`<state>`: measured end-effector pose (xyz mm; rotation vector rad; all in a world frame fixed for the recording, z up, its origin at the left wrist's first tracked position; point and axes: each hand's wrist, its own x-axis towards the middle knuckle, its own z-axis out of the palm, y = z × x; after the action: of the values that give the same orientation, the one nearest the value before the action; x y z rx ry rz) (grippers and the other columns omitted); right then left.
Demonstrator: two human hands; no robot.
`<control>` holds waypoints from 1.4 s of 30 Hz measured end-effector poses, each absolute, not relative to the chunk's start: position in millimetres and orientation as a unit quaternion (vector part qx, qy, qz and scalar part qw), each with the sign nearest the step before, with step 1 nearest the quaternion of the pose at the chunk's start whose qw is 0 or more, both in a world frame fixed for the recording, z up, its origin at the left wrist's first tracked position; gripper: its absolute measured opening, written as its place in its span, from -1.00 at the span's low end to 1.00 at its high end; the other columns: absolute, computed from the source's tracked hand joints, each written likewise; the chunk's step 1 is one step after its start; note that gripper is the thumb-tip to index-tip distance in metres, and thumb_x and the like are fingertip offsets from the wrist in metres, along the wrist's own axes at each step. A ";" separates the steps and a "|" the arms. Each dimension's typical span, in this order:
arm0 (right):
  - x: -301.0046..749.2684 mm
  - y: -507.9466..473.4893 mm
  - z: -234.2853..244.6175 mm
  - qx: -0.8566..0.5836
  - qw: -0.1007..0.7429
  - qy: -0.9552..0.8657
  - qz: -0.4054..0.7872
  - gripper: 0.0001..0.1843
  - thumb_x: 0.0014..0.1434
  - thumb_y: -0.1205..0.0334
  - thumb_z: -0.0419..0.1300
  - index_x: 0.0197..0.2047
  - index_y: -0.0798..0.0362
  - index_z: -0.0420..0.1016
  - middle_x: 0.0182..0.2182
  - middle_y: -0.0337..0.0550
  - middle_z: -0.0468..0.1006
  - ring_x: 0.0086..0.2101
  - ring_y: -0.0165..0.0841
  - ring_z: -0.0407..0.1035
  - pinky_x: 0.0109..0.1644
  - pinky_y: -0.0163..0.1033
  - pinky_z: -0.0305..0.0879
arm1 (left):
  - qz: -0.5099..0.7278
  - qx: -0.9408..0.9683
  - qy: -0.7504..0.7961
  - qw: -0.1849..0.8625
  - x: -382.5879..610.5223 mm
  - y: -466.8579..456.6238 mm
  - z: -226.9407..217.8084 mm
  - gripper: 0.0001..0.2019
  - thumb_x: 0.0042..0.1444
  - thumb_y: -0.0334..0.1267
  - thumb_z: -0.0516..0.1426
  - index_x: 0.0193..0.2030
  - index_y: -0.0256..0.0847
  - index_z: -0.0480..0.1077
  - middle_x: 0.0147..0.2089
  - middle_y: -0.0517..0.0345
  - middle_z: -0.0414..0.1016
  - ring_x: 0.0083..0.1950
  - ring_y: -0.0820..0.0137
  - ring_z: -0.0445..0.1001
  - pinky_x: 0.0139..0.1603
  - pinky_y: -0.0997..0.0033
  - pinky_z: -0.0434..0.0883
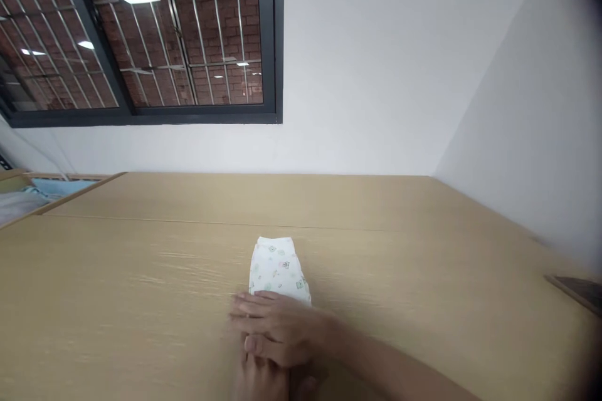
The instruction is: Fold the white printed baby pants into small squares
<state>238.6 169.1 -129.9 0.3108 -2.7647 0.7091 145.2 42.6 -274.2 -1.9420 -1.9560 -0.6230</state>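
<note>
A folded white cloth [277, 266] with small green and brown prints lies flat on the light wooden tabletop, its narrower end pointing away from me. My right hand [282, 326] comes in from the lower right and rests across the near part of the cloth. Its fingers are stretched out toward the left, slightly blurred. Below it, my left hand [261, 379] points forward from the bottom edge, with its fingers partly hidden under the right hand. What shows of them looks extended and flat. The near end of the cloth is covered by the hands.
The wooden tabletop [141, 250] has a seam running across it toward the back. At the far left, an open wooden compartment [84, 197] holds pale blue and white material. A dark-framed window [202, 114] with bars is set in the white wall [352, 75]. A dark recess [578, 291] shows at right.
</note>
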 end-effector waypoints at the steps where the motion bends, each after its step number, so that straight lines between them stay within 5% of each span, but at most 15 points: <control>1: 237.3 174.5 -133.8 0.096 0.133 -0.957 0.237 -0.46 0.41 0.12 0.05 0.41 -0.05 0.20 0.35 -0.08 0.30 0.37 -0.16 0.07 0.46 -0.05 0.01 | -0.208 -0.679 -0.682 0.175 145.4 42.5 -270.9 -0.39 0.09 0.20 0.21 0.17 -0.13 0.48 0.02 -0.22 0.58 0.03 -0.18 0.52 0.02 -0.24 0.43; 7: 224.4 215.8 -144.6 0.031 0.108 -0.984 0.140 -0.43 0.49 0.02 -0.10 0.46 0.02 0.09 0.42 0.01 0.13 0.41 -0.19 -0.04 0.46 0.09 -0.06 | -0.165 -0.673 -0.662 0.286 152.1 41.7 -245.0 -0.21 0.06 0.27 0.20 0.32 -0.18 0.33 0.21 -0.35 0.46 0.17 -0.29 0.45 -0.01 -0.21 0.47; 17: 193.0 274.1 -147.9 -0.028 0.112 -0.988 0.103 -0.32 0.46 -0.11 -0.15 0.49 0.09 0.02 0.46 0.01 -0.04 0.43 -0.17 -0.14 0.49 0.10 -0.17 | -0.156 -0.667 -0.677 0.269 156.2 40.0 -231.5 -0.07 0.07 0.22 0.20 0.48 -0.16 0.05 0.34 -0.36 0.31 0.23 -0.32 0.40 0.00 -0.22 0.52; 24: 192.5 275.6 -145.8 -0.064 0.115 -0.985 0.113 -0.29 0.48 -0.10 -0.23 0.51 0.15 -0.08 0.48 0.03 -0.11 0.45 -0.22 -0.23 0.51 0.05 -0.24 | -0.167 -0.659 -0.687 0.256 158.5 40.4 -224.9 -0.19 0.08 0.15 0.23 0.42 -0.14 0.19 0.34 -0.36 0.32 0.24 -0.34 0.39 0.02 -0.24 0.51; 28: 206.2 261.3 -138.0 -0.100 0.217 -0.965 0.104 -0.40 0.49 0.02 -0.22 0.45 0.13 0.09 0.45 0.07 0.05 0.43 -0.17 -0.12 0.48 0.10 -0.12 | -0.157 -0.677 -0.683 0.225 149.1 39.3 -208.9 -0.41 0.20 -0.13 0.16 0.37 -0.12 0.26 0.32 -0.21 0.37 0.22 -0.17 0.45 0.08 -0.16 0.50; 32: 233.1 237.9 -129.1 -0.112 0.294 -0.943 0.107 -0.58 0.47 0.14 -0.14 0.17 0.09 0.41 0.16 0.14 0.44 0.16 -0.11 0.29 0.24 0.12 0.25 | -0.197 -0.705 -0.674 0.099 127.5 40.8 -170.1 -0.59 0.29 -0.38 -0.01 0.25 -0.22 0.34 0.14 -0.10 0.54 0.07 0.09 0.55 0.07 0.02 0.52; 36: 268.7 215.0 -128.0 -0.087 0.242 -0.959 0.121 -0.68 0.44 0.15 -0.07 -0.10 0.06 0.49 -0.14 0.01 0.50 -0.10 -0.18 0.37 0.02 0.00 0.37 | -0.239 -0.713 -0.658 -0.036 103.5 45.5 -139.1 -0.74 0.28 -0.42 0.03 0.04 -0.16 0.43 0.01 0.00 0.55 0.02 0.21 0.51 0.07 0.12 0.51; 39: 293.8 204.3 -132.6 -0.085 0.213 -0.966 0.119 -0.70 0.35 0.07 0.10 -0.02 0.07 0.49 0.01 0.08 0.49 0.02 -0.11 0.35 0.13 0.06 0.31 | -0.241 -0.739 -0.629 -0.031 91.4 50.4 -137.4 -0.82 0.29 -0.42 0.05 -0.07 -0.18 0.44 0.09 -0.03 0.50 0.11 0.20 0.48 0.15 0.07 0.46; 42: 311.0 199.5 -136.6 -0.095 0.183 -0.970 0.132 -0.49 0.18 0.09 0.24 0.16 0.11 0.43 0.20 0.16 0.41 0.19 0.00 0.26 0.27 0.15 0.19 | -0.227 -0.757 -0.612 -0.031 86.1 55.4 -137.0 -0.80 0.34 -0.38 -0.01 -0.05 -0.16 0.42 0.20 -0.03 0.45 0.21 0.19 0.42 0.26 0.02 0.38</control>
<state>311.0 199.5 -136.6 -0.2686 -2.7362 0.3724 86.1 55.4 -137.0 -2.4263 -1.9610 -0.7289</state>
